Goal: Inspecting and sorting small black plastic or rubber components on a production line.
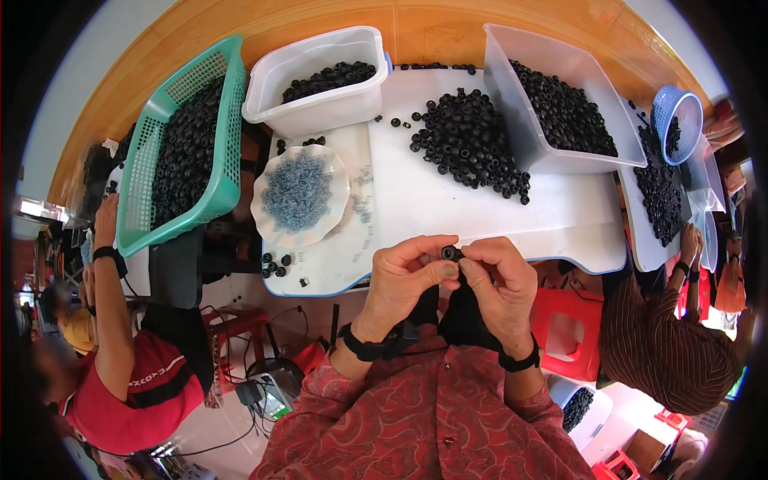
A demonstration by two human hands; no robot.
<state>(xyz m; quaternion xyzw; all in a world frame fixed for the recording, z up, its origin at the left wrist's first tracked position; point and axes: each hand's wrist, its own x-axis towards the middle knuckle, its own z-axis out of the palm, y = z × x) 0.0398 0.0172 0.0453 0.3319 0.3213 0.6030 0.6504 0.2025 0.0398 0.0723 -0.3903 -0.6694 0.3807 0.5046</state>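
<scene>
Above the near edge of the white table (496,216), my left hand (400,290) pinches a small round black plastic piece (450,253) with a hole in its end. The fingertips of my right hand (506,290) are closed on the same piece from the other side. Beyond my hands lies a heap of similar black pieces (468,140). Left of it, a white wavy-rimmed plate (338,214) carries many tiny translucent bluish parts (296,192). A few loose black pieces (276,266) lie by the table's near left edge.
Behind the plate stands a white tub (316,116), and a green basket (232,172) is at far left. A clear bin (560,160) and a blue basket (664,102) stand right. Co-workers sit on both sides, near a red stool (588,320).
</scene>
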